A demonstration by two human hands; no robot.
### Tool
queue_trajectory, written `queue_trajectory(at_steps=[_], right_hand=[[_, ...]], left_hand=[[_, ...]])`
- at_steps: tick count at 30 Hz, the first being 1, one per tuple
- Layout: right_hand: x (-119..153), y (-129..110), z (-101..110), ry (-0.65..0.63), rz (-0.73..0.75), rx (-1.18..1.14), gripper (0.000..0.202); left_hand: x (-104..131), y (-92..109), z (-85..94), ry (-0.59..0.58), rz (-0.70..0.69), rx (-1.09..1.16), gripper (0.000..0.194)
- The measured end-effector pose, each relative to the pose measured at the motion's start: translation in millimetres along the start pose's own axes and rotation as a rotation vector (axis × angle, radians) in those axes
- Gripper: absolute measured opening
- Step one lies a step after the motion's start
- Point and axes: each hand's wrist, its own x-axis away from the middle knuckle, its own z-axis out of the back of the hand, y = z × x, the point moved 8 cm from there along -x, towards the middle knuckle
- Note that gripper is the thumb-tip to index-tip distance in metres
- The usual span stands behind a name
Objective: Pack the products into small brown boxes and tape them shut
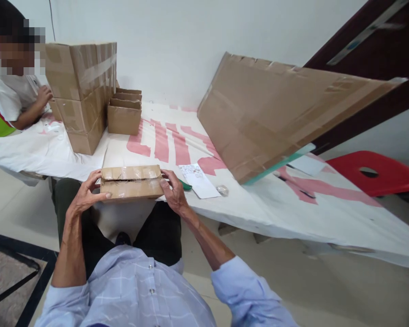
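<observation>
A small cardboard box (pixel 132 190) is held between my two hands at the near edge of the table. Clear tape shows on its upper flap, and a dark gap runs below that flap. My left hand (pixel 87 193) grips the left end, thumb along the near side. Around the right end is my right hand (pixel 173 188), its thumb on the front face. Just right of that hand lies a green object (pixel 185 185), partly hidden. Beside it are a white printed sheet (pixel 199 180) and a roll of clear tape (pixel 222 190).
Stacked taped cartons (pixel 85 97) stand at the left, next to an open divided cardboard box (pixel 124 119). A large cardboard panel (pixel 276 109) leans at the right, near a red stool (pixel 378 175). Across the table sits another person (pixel 13 95). A cloth (pixel 276 213) covers the table.
</observation>
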Motion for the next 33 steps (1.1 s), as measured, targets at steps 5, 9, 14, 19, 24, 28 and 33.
queue_trajectory(at_steps=[5, 9, 14, 19, 24, 28, 33], right_hand=[[-14.0, -3.9, 17.5, 0.023, 0.080, 0.080, 0.040], [-28.3, 22.7, 24.6, -0.049, 0.073, 0.366, 0.029], [-23.3, 103.4, 23.8, -0.323, -0.218, 0.859, 0.014], [-10.9, 130.5, 23.2, -0.327, -0.247, 0.874, 0.015], [-10.5, 130.8, 25.8, -0.201, -0.236, 0.777, 0.018], [-24.5, 120.1, 44.3, -0.007, -0.221, 0.664, 0.033], [-43.9, 63.0, 63.1, 0.141, -0.146, 0.371, 0.044]], left_hand=[[2.8, -1.7, -2.4, -0.017, -0.001, -0.019, 0.064], [5.9, -5.4, -1.7, -0.021, -0.002, -0.028, 0.061], [7.1, -7.0, -2.3, 0.003, -0.029, 0.022, 0.049], [5.5, -8.1, -6.6, 0.017, -0.028, 0.041, 0.045], [4.1, -9.7, -9.0, 0.074, -0.017, 0.033, 0.044], [3.6, -9.4, -11.4, 0.083, -0.006, 0.033, 0.046], [3.0, -9.9, -11.3, 0.100, -0.006, 0.026, 0.048]])
